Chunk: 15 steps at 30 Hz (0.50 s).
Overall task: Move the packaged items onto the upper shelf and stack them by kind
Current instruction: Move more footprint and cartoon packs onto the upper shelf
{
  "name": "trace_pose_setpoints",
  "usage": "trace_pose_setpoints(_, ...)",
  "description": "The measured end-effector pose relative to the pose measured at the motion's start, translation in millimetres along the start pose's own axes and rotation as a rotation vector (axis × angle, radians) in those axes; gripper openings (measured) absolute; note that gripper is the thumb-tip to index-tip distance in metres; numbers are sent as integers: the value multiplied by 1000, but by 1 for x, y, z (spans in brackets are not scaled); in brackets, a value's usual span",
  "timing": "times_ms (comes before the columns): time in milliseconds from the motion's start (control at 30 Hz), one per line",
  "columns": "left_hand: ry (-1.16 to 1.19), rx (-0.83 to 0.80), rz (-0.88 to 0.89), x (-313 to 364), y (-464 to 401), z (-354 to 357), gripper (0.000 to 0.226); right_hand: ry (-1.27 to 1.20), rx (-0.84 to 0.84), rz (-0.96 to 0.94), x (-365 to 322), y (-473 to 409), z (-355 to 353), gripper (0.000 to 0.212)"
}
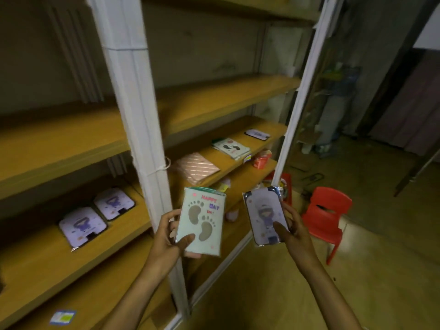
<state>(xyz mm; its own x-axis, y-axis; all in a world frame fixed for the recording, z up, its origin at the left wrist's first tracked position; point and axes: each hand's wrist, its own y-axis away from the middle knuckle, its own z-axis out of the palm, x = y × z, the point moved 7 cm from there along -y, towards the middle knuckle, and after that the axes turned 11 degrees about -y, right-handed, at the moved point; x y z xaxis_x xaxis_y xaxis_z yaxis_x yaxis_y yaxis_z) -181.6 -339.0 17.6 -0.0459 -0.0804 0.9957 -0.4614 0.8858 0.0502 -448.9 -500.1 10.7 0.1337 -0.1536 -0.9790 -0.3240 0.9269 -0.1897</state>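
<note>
My left hand (166, 236) grips a pale green footprint pack (202, 220) printed "HAPPY DAY", held upright in front of the white shelf post (133, 96). My right hand (291, 231) holds a lilac pack with a cartoon girl (263, 216), thumb on its face. Two more lilac packs (82, 226) (114, 203) lie on the left middle shelf. On the right middle shelf rest a pink striped pack (197, 167), a pile of footprint packs (231, 145) and another lilac pack (257, 134). The upper shelf board (214, 103) above them is bare.
A red plastic chair (327, 215) stands on the floor to the right. A red small box (260, 160) and other small items sit on a lower shelf. A blue-green card (62, 316) lies on the bottom left board. Clutter stands by the far wall.
</note>
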Motion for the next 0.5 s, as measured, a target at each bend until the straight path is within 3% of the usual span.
trace_pose_setpoints(233,-67,59,25,17,-53,91,56,-46,78,46,15,-53,-99,44)
trace_pose_setpoints(500,-32,28,8,24,-127,164,55,-77,98,83,34,-125,-156,49)
